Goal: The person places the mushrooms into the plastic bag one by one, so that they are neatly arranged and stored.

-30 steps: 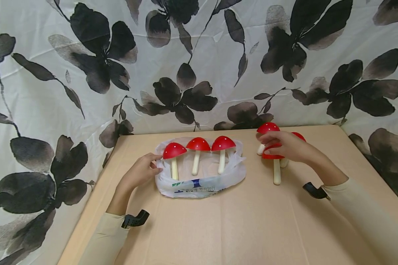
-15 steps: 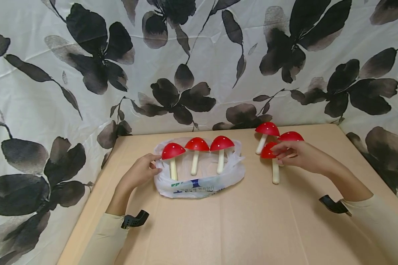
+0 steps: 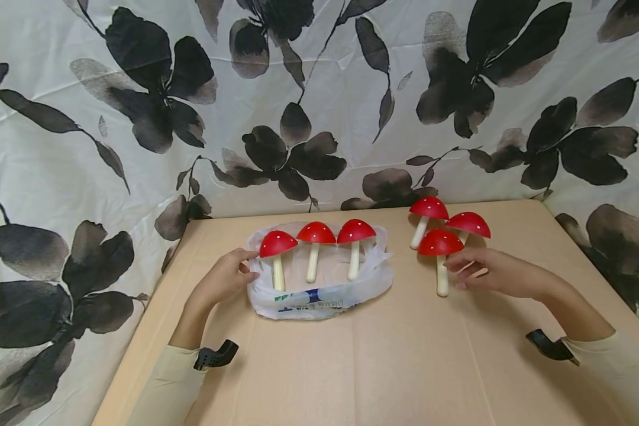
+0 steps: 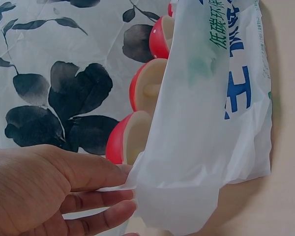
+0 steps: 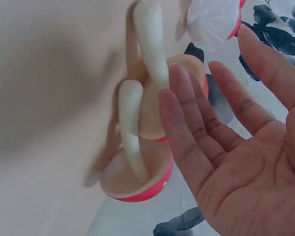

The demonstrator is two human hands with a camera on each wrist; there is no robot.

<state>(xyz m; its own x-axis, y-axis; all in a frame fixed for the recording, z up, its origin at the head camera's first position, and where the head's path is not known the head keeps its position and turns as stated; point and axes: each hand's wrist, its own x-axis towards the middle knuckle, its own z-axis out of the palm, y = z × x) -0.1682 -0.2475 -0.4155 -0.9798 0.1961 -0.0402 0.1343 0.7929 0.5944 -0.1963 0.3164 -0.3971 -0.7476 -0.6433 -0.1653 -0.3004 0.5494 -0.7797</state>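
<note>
My left hand (image 3: 225, 275) pinches the left edge of a white plastic bag (image 3: 319, 299) between thumb and fingers; the left wrist view shows the film (image 4: 182, 147) caught there. Three toy mushrooms with red, white-dotted caps lie in the bag: a left one (image 3: 278, 244), a middle one (image 3: 316, 232) and a right one (image 3: 356, 231). My right hand (image 3: 497, 273) is beside the pale stem of a front mushroom (image 3: 440, 242), fingers relaxed and nothing gripped. In the right wrist view its fingers (image 5: 187, 132) are spread near the stems. Whether they touch the stem, I cannot tell.
Behind the front mushroom lie a back mushroom (image 3: 428, 208) and a right-hand mushroom (image 3: 469, 223), close together. Everything rests on a light wooden table (image 3: 404, 367). A white cloth with dark flowers (image 3: 373, 118) hangs behind the table's far edge.
My right hand has drawn back from the front mushroom's cap, down and to the right, to beside its stem. The mushrooms stay where they were. My left hand keeps its pinch on the bag.
</note>
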